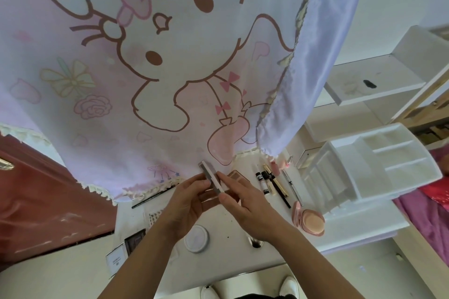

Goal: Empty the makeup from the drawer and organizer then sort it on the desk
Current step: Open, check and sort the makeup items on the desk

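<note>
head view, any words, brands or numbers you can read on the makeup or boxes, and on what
None can be read.
White box: dark print, too small to read.
Tubes: dark label bands, blurred.
Card: rows of small marks, no legible text.
Slim case held in both hands: no text visible.
Curtain: cartoon drawing only, no words.

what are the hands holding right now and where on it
Both hands hold one slim silver makeup case: the left hand grips its near left edge, the right hand pinches its near end with thumb and fingers.
</note>
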Motion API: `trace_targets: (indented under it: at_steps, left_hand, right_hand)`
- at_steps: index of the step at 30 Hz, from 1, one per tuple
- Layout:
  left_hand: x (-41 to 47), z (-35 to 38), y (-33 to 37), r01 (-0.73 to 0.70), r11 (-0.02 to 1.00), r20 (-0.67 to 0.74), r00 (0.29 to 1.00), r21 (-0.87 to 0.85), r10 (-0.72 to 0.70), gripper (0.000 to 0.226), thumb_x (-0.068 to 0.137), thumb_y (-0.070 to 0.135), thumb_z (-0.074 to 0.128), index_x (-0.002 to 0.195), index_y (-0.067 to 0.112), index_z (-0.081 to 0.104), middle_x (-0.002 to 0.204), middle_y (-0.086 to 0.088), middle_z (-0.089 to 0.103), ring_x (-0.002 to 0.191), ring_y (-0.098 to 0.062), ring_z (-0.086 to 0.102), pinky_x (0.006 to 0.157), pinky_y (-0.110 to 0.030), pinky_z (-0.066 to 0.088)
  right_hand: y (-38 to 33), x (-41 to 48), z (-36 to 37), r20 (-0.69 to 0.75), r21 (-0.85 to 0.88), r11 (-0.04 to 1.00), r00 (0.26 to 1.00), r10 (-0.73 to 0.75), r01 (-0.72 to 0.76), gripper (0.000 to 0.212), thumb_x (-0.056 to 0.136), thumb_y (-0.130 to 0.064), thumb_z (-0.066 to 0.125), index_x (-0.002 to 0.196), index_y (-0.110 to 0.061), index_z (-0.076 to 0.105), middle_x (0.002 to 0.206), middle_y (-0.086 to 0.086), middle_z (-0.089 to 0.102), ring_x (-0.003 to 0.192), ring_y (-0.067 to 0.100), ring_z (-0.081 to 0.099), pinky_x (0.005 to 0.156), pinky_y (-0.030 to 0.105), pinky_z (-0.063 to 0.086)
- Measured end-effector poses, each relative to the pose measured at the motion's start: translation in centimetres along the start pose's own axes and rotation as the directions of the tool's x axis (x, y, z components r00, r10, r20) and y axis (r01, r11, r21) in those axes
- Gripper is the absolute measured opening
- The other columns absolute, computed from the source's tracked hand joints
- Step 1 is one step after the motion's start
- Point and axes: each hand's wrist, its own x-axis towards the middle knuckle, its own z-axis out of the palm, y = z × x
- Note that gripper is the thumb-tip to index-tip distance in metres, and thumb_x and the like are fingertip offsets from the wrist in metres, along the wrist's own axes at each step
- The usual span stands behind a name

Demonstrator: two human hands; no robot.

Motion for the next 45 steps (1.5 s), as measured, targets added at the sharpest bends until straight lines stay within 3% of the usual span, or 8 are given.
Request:
trace_targets:
  at_steps: [4,12,17,26,31,35,41,45]
  left_hand:
    - [-0.3,0.5,0.2,-0.003,0.997,-0.01,1.0,0.072,0.004,0.017,0.094,-0.001,0.052,0.105,-0.005,0.064,0.09,-0.018,0.068,0.086,-0.031,0.071,0.077,-0.035,0.058]
    - [-0.8,2.3,1.1,0.036,0.992,-0.052,0.998,0.121,-0.03,0.057,0.092,-0.012,0.033,0.054,0.017,0.065,0.058,-0.001,0.058,0.055,-0.015,0.063,0.063,-0.029,0.057]
    - [-0.9,3.0,1.2,0.064,0.979,-0.09,0.995,0.194,-0.047,0.051,0.093,-0.011,0.034,0.055,0.011,0.06,0.051,0.001,0.057,0.049,-0.012,0.06,0.06,-0.028,0.056]
    - [-1.3,2.9,1.7,0.116,0.934,-0.086,0.992,0.339,-0.092,0.066,0.096,-0.008,0.034,0.042,0.014,0.065,0.05,0.002,0.06,0.052,-0.011,0.063,0.059,-0.027,0.054]
    - [-1.4,2.4,1.9,0.164,0.905,-0.085,0.986,0.392,-0.141,0.043,0.095,-0.008,0.033,0.06,0.006,0.053,0.051,0.002,0.061,0.058,-0.013,0.068,0.063,-0.028,0.058]
    - [-1.5,2.4,2.2,0.165,0.895,-0.008,0.984,0.415,-0.178,0.062,0.094,-0.008,0.033,0.05,0.017,0.069,0.063,-0.004,0.068,0.074,-0.023,0.071,0.076,-0.037,0.059]
    - [-1.3,2.0,2.2,0.178,0.888,0.007,0.98,0.425,-0.2,0.06,0.091,-0.009,0.034,0.042,0.018,0.058,0.063,-0.012,0.064,0.082,-0.036,0.068,0.076,-0.04,0.057]
    - [-1.5,1.8,2.2,0.177,0.889,0.006,0.98,0.421,-0.198,0.065,0.092,-0.01,0.032,0.04,0.02,0.055,0.055,-0.005,0.06,0.073,-0.028,0.069,0.076,-0.041,0.056]
  right_hand:
    - [-0.1,-0.3,0.0,0.017,-0.047,0.999,1.0,0.004,-0.003,0.058,0.094,-0.066,0.039,0.149,-0.055,0.024,0.115,-0.017,0.047,0.104,-0.001,0.052,0.098,0.022,0.045]
    - [0.2,-0.1,-0.2,0.065,-0.169,0.985,0.998,-0.028,0.039,0.066,0.093,-0.069,0.03,0.155,-0.049,0.015,0.125,-0.014,0.045,0.107,0.0,0.051,0.098,0.032,0.048]
    - [0.6,0.0,-0.2,0.082,-0.226,0.973,0.996,-0.032,0.05,0.071,0.093,-0.073,0.023,0.156,-0.044,0.014,0.136,-0.011,0.045,0.111,0.005,0.05,0.097,0.036,0.049]
    - [-0.3,-0.2,-0.2,0.156,-0.362,0.929,0.988,-0.019,0.075,0.069,0.096,-0.066,0.021,0.158,-0.036,0.016,0.13,-0.001,0.05,0.107,0.013,0.051,0.08,0.027,0.041]
    - [-0.8,-0.3,-0.2,0.209,-0.401,0.913,0.978,0.004,0.082,0.063,0.101,-0.057,0.027,0.157,-0.03,0.015,0.134,0.005,0.049,0.109,0.02,0.053,0.086,0.032,0.046]
    - [-1.0,-0.4,-0.2,0.256,-0.432,0.896,0.966,0.012,0.104,0.063,0.104,-0.052,0.027,0.159,-0.024,0.012,0.141,0.008,0.047,0.117,0.019,0.05,0.086,0.029,0.04]
    - [-1.4,-0.5,-0.4,0.279,-0.415,0.904,0.96,0.019,0.103,0.061,0.105,-0.048,0.03,0.157,-0.019,0.016,0.138,0.01,0.05,0.117,0.021,0.052,0.092,0.033,0.044]
    - [-0.8,-0.3,0.0,0.28,-0.416,0.903,0.96,0.009,0.113,0.063,0.104,-0.052,0.03,0.156,-0.021,0.019,0.135,0.008,0.053,0.115,0.02,0.053,0.09,0.032,0.043]
